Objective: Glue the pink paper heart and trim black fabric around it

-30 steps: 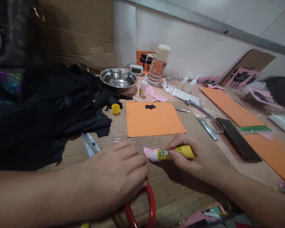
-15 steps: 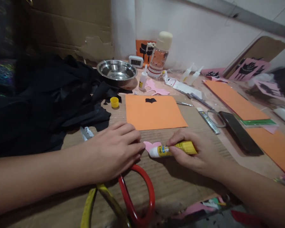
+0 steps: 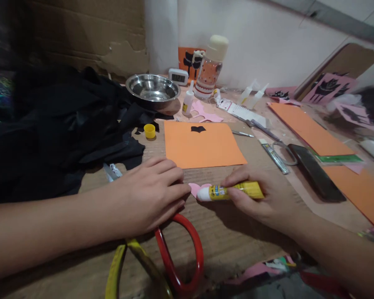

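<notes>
My right hand (image 3: 255, 193) is closed around a yellow glue stick (image 3: 216, 192), tilted nearly flat with its white end against a small pink paper cutout (image 3: 193, 189). The glue stick covers part of the cutout. At the cutout's left edge, the fingertips of my left hand (image 3: 162, 193) press it down on the cardboard (image 3: 237, 257). Just above both hands lies an orange paper sheet (image 3: 202, 151), bearing a small black cutout (image 3: 198, 129) near its top edge. Red-handled scissors (image 3: 199, 257) lie partly under my left hand, beside a yellow-handled tool (image 3: 116, 268).
A yellow cap (image 3: 149, 131) stands left of the orange sheet, near black fabric (image 3: 65, 133). Behind are a steel bowl (image 3: 152, 89), a small glue bottle (image 3: 188, 99) and a drink bottle (image 3: 210, 68). A dark phone-like object (image 3: 318, 172) lies at the right.
The glue stick has shifted slightly along the pink cutout, its back end a little farther right. My left hand stays in place. The whole view has tilted slightly.
</notes>
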Tool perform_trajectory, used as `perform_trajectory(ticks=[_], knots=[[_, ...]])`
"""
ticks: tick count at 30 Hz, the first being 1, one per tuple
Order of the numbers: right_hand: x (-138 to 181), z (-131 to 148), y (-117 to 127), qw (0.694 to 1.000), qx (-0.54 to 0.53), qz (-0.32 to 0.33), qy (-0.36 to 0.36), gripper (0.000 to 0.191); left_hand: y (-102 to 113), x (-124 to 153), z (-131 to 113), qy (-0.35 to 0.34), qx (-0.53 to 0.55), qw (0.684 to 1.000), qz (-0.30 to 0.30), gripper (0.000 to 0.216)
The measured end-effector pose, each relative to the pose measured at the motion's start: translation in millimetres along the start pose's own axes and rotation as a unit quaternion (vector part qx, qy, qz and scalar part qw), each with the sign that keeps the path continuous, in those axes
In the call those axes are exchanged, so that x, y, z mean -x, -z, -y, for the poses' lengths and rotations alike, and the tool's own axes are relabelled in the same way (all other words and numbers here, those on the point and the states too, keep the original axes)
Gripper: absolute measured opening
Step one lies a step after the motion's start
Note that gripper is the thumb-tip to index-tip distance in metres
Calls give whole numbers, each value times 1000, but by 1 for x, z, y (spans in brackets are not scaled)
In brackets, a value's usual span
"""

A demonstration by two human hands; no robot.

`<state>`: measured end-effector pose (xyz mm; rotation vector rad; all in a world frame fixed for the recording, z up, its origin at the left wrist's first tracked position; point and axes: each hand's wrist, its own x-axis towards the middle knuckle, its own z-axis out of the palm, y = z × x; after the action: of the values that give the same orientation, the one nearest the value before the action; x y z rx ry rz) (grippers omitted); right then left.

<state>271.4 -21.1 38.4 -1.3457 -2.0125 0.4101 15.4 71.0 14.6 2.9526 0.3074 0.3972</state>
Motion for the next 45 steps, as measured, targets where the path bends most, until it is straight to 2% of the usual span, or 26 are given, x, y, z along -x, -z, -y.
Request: perform_trajectory(ticks=[5,13,18,21,25,27,29,34,38,42,45], knots=[[-3,1,-6,999,-6,38,30,5,0,0,0,-3,-4,1000,-4,24],[-2,0,-1,997,-12,65,35,9,-1,0,1,-2,-2,1000,7,26],[-3,3,3,995,9,73,69,12,-1,1,1,4,-1,1000,20,30],[-1,2,7,995,26,61,68,15,0,0,1,1,0,1000,19,30],[7,-4,11,999,18,-25,-11,19,0,-2,2,3,3,1000,18,30],[10,-6,11,998,13,-50,-22,20,0,-2,2,5,3,1000,22,30],[8,-4,10,999,5,-37,-4,19,1,-2,2,4,3,1000,22,29],[-2,4,3,998,8,50,44,13,0,-1,1,1,5,1000,12,27],[-4,5,4,995,29,73,59,11,0,0,0,-2,1,1000,12,28],[-1,2,8,994,53,55,74,15,0,-1,0,-2,-2,1000,7,29],[4,-2,11,999,31,7,43,17,0,-1,0,-2,0,1000,10,28]])
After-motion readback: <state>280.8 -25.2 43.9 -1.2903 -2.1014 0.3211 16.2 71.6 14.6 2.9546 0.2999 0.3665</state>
